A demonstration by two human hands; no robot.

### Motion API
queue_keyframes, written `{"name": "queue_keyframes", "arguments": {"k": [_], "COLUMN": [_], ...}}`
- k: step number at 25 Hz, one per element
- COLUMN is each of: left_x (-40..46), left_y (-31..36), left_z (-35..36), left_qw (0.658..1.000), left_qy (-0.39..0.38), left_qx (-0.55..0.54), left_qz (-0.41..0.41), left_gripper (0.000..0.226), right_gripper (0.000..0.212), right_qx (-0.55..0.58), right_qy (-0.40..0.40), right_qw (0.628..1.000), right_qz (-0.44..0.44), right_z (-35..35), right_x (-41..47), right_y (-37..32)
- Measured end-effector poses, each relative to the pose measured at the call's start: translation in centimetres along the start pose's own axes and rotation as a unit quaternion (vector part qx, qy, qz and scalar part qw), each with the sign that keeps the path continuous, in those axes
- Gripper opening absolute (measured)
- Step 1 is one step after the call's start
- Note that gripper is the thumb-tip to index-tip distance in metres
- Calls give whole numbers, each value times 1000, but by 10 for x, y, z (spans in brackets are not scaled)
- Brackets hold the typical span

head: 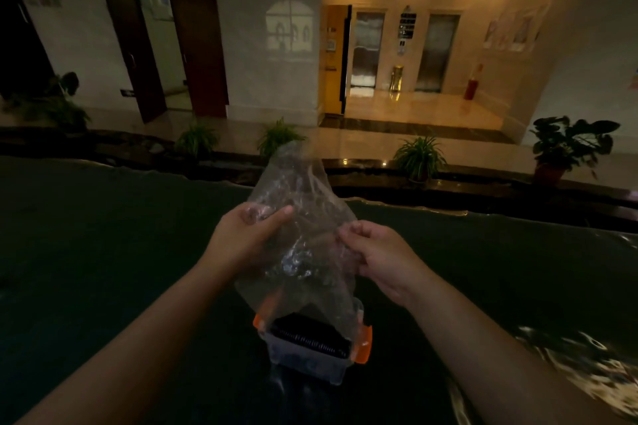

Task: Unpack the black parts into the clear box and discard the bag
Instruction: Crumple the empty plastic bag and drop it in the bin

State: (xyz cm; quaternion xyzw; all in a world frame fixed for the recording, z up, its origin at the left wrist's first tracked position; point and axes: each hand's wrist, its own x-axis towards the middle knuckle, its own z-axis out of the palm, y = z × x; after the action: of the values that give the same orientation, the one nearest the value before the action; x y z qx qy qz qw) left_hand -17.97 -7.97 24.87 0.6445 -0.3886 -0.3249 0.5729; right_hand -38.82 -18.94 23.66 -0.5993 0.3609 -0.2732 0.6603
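In the head view, a crumpled, transparent plastic bag (303, 238) hangs at the centre of the frame, held up between both bare hands above a dark, glossy table surface (103, 269). The left hand (248, 235) grips the bag's left side, thumb pressed over the film and fingers behind it. The right hand (376, 259) pinches the bag's right edge between thumb and curled fingers. The bag's lower edge drapes down onto a small clear plastic box with orange side latches (365, 343) at the lower centre of the frame. Inside that box lies a row of ribbed black parts (307, 335), partly veiled by the bag. Whether any parts remain in the bag cannot be told.
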Motion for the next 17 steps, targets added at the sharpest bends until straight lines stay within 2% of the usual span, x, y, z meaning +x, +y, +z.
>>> {"name": "queue_keyframes", "arguments": {"k": [3,5,7,9,12,15,16,17], "left_x": [-7,-18,-25,-26,-25,-20,-17,-13], "left_y": [-15,-29,-42,-49,-48,-45,-45,-47], "left_z": [3,14,25,31,30,18,11,3], "left_qw": [981,968,964,971,991,997,996,994], "left_qy": [-109,-171,-158,-101,-78,-60,-72,-101], "left_qx": [-88,-105,-150,-174,-100,-35,-27,-29], "left_qz": [-135,-151,-152,-128,-37,45,49,35], "left_gripper": [56,41,34,33,23,10,13,19], "right_gripper": [26,30,32,31,34,55,54,45], "right_qx": [91,162,172,164,202,87,38,5], "right_qy": [21,20,25,45,26,-67,-75,-67], "right_qw": [996,987,985,985,979,985,984,984], "right_qz": [-11,-2,2,-2,19,133,159,168], "right_z": [-20,-29,-36,-44,-53,-45,-40,-36], "right_x": [-3,-4,-5,-8,-12,-14,-12,-7], "right_y": [6,10,14,16,18,19,22,26]}}
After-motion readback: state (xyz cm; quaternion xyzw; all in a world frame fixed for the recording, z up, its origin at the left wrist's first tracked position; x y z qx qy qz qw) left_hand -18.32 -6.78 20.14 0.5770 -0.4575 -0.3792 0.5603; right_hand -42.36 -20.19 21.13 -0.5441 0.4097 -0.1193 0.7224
